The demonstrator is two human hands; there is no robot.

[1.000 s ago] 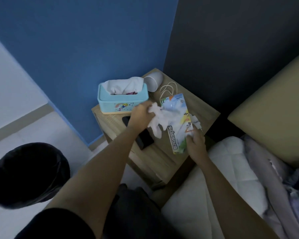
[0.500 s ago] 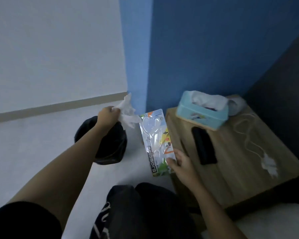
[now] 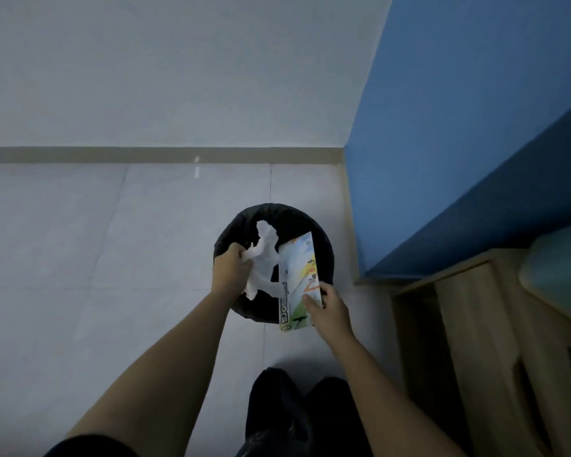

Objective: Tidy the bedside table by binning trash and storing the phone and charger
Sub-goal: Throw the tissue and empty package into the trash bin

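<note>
Now both hands reach over the bin [image 3: 327, 255] — left hand [image 3: 230, 270] gripping tissue [image 3: 264, 258], right hand [image 3: 328, 310] the packet [image 3: 297, 278].

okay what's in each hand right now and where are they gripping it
The left hand clutches a crumpled white tissue by its near end. The right hand pinches the scissors package by its lower right edge. Both hang over the black bin.

The bin [image 3: 274, 225] was partly hidden behind the tissue [image 3: 262, 268] and the package [image 3: 297, 278], so its inside could not be seen. The right edge cut off the tissue box [image 3: 557, 275] and the wooden surface [image 3: 468, 324]. The print on the package was too blurred to read.
</note>
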